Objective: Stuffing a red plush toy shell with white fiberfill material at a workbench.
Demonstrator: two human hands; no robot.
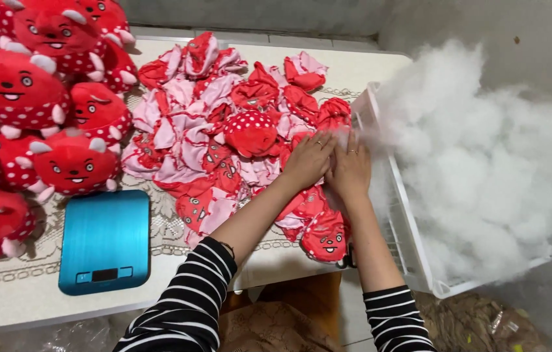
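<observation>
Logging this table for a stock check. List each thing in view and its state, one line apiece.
Left hand: fingers closed on a tuft of stuffing.
Right hand: fingers closed on the same tuft.
Stuffing: loose, heaped above the crate.
Crate: white, overfull.
Toy skins: unstuffed, flat, piled.
Stuffed toys: filled, stacked at left.
Scale: nothing on it, display dark.

Red white-dotted plush skins (224, 140); teal scale (104, 241); apparently white stuffing (484, 169).

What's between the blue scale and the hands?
In the head view, between the blue scale and the left hand and right hand lies part of the heap of unstuffed red-and-pink toy skins on the lace tablecloth.
</observation>
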